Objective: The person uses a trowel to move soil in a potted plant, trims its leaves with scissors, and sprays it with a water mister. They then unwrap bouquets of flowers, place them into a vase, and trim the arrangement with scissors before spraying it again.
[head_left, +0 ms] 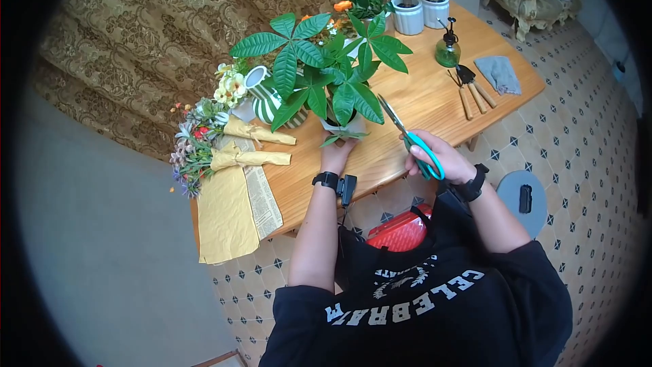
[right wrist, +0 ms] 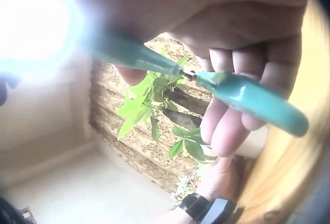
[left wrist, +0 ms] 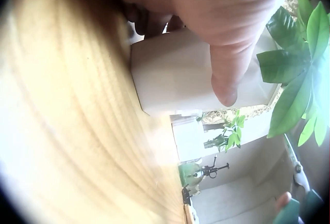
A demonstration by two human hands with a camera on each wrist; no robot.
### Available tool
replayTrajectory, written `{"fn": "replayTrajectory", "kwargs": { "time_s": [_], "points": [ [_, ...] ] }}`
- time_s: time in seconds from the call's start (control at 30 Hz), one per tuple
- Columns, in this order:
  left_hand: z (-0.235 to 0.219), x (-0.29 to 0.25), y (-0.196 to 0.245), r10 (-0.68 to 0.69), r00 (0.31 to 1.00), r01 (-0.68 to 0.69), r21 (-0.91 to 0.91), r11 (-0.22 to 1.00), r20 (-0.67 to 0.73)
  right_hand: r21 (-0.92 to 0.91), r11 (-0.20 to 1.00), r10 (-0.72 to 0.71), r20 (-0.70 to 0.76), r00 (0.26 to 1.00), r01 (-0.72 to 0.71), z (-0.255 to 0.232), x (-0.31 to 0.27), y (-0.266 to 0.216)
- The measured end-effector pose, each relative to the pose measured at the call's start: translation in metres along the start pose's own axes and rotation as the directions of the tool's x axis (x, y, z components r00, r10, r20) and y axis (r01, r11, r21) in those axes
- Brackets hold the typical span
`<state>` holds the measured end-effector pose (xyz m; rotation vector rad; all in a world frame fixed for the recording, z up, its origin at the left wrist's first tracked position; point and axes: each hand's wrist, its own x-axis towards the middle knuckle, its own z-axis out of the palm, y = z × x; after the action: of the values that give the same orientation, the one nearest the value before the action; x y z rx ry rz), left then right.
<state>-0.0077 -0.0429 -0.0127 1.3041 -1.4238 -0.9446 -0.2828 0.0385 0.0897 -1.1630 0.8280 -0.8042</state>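
A leafy potted plant (head_left: 353,98) with broad green leaves stands near the table's front edge. Its white pot (left wrist: 170,74) is gripped low down by my left hand (head_left: 336,155), the thumb lying across one side in the left wrist view. My right hand (head_left: 445,155) holds scissors (head_left: 395,115) with teal handles, just right of the plant. Their blades point up and away from me, close to the leaves. In the right wrist view, the handles (right wrist: 247,95) cross the palm, with the fingers curled about them.
Wrapped flower bunches (head_left: 251,158) lie at left on yellow paper (head_left: 227,214) and newsprint. A striped vase (head_left: 272,105) stands behind them. Two white pots (head_left: 407,17) are at the back. A spray bottle (head_left: 447,47), small garden tools (head_left: 479,92) and a grey cloth (head_left: 499,75) lie right.
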Motion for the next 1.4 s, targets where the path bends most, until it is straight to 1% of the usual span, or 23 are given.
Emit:
{"fn": "replayTrajectory", "kwargs": {
  "time_s": [0.13,0.2,0.33,0.43,0.53,0.63,0.7,0.73,0.83,0.93,1.03,1.13,1.23,1.33,1.4],
  "points": [
    [-0.001,0.003,-0.010,0.004,1.000,-0.004,-0.002,1.000,-0.010,0.058,0.998,-0.030,-0.072,0.997,0.034,-0.001,0.003,-0.005],
    [-0.002,0.005,-0.018,-0.014,1.000,0.014,0.018,1.000,0.007,0.080,0.996,-0.038,-0.109,0.993,0.047,-0.004,0.006,-0.007],
    [-0.003,0.005,-0.018,-0.018,1.000,0.018,0.041,0.999,0.011,0.127,0.989,-0.059,-0.109,0.992,0.073,-0.005,0.008,-0.008],
    [-0.002,0.005,-0.016,0.013,1.000,-0.011,-0.057,0.998,0.024,0.135,0.985,-0.097,-0.097,0.991,0.109,-0.002,0.007,-0.007],
    [-0.004,0.005,-0.015,0.012,0.999,-0.009,-0.058,0.998,0.045,0.132,0.983,-0.116,-0.077,0.990,0.125,-0.004,0.009,0.001],
    [-0.007,0.007,-0.022,-0.052,0.996,0.051,0.003,0.999,0.067,0.144,0.982,-0.115,-0.058,0.992,0.122,-0.003,0.009,0.001],
    [-0.006,0.006,-0.023,-0.013,0.997,0.013,0.000,1.000,0.070,0.153,0.981,-0.116,-0.052,0.992,0.123,-0.003,0.009,0.001],
    [-0.005,0.005,-0.017,0.007,0.997,-0.007,-0.002,1.000,0.071,0.156,0.980,-0.118,-0.047,0.992,0.124,-0.003,0.009,0.000],
    [-0.004,-0.001,0.003,0.007,0.998,-0.007,-0.006,1.000,0.061,0.141,0.983,-0.115,-0.028,0.993,0.118,-0.003,0.009,-0.003],
    [-0.003,-0.003,0.007,-0.002,0.999,0.003,-0.011,1.000,0.038,0.151,0.983,-0.102,-0.007,0.995,0.102,-0.003,0.007,-0.003],
    [-0.004,-0.002,0.007,-0.043,0.998,0.041,0.045,0.998,0.045,0.146,0.980,-0.140,0.013,0.990,0.136,-0.005,0.010,0.002],
    [-0.003,-0.003,0.013,-0.006,0.999,0.002,0.081,0.997,0.049,0.103,0.985,-0.143,0.006,0.990,0.141,-0.003,0.009,-0.001],
    [0.001,-0.004,0.016,0.042,0.999,-0.043,0.075,0.996,0.014,0.107,0.986,-0.131,-0.001,0.991,0.130,-0.003,0.009,-0.001],
    [0.000,-0.003,0.013,0.015,1.000,-0.015,0.143,0.990,0.005,0.103,0.986,-0.134,-0.004,0.991,0.134,-0.003,0.009,0.000],
    [0.000,-0.002,0.010,-0.012,1.000,0.011,0.108,0.994,0.009,0.100,0.987,-0.131,0.019,0.991,0.128,-0.004,0.010,0.002]
  ]
}}
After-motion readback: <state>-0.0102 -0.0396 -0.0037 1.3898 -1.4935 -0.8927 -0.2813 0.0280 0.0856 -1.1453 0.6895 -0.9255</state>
